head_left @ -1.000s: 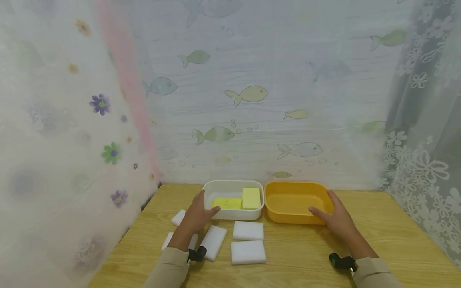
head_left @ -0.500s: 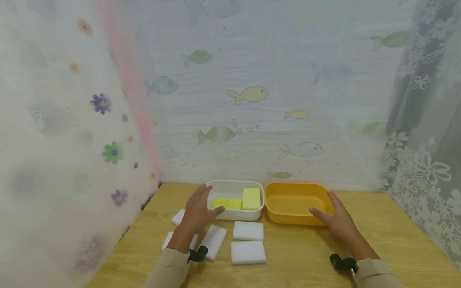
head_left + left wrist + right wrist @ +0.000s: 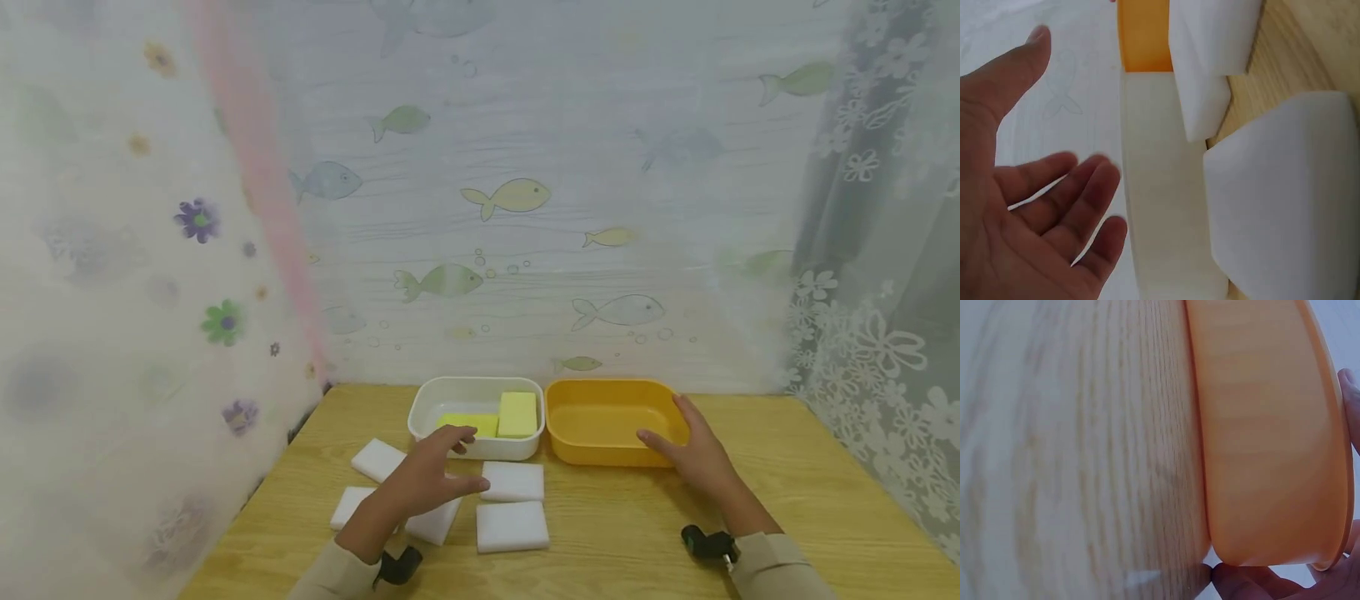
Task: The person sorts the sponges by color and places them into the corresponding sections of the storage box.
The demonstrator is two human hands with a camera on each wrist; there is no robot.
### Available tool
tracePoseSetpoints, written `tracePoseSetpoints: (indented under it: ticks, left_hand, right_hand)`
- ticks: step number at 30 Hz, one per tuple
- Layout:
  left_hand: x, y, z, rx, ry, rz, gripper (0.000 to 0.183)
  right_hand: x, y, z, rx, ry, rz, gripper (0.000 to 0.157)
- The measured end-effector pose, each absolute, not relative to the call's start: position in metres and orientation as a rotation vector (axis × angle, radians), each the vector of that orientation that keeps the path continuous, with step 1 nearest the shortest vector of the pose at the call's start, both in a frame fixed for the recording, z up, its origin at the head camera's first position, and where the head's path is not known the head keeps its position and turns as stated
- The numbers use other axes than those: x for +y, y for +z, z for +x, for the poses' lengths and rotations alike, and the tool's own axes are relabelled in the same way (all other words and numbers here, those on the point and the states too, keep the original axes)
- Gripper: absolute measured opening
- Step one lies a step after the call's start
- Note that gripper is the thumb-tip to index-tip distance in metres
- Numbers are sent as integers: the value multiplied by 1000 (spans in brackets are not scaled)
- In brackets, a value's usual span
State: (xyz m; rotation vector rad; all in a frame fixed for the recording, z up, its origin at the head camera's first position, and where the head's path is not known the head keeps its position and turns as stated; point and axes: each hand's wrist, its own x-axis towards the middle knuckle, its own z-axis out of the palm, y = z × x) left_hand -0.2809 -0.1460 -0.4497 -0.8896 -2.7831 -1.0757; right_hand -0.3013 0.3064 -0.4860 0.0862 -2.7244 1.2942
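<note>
My left hand (image 3: 423, 479) hovers over several white sponge blocks (image 3: 512, 527) lying before a white tub (image 3: 510, 450). Its fingers are loosely bent, the thumb stands apart, and nothing is between them. In the left wrist view a white block (image 3: 1279, 194) looms close beside the tub's side. Two yellow sponges are inside that tub: a bright flat one (image 3: 480, 423) and a paler one (image 3: 517, 415) at the right end. My right hand (image 3: 701, 458) holds the right end of an orange tub (image 3: 600, 456), thumb over the near rim, fingers around the end, as the right wrist view also shows.
Both tubs stand side by side near the back of the wooden table (image 3: 615, 542). Behind them hangs a pale fish-print curtain (image 3: 517, 275), with a flowered sheet (image 3: 150, 333) on the left and a lacy curtain (image 3: 885, 350) at the right.
My left hand has let go of the white tub's left end and come back toward me, over the white blocks. The right hand stays on the orange tub; the head view has shifted slightly.
</note>
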Motion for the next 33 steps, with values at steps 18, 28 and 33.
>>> tracePoseSetpoints:
  ticks: [18, 28, 33]
  left_hand:
    - [-137, -473, -274, -2899, -1103, -1127, 59]
    - [-137, -474, -270, -2951, -1069, -1098, 66]
    - [-136, -476, -270, -2958, -1035, -1109, 69]
  right_hand:
    - [304, -483, -299, -2727, 1305, 84, 112]
    - [304, -480, -297, -2730, 1320, 84, 111]
    - [305, -481, -297, -2733, 1323, 80, 111]
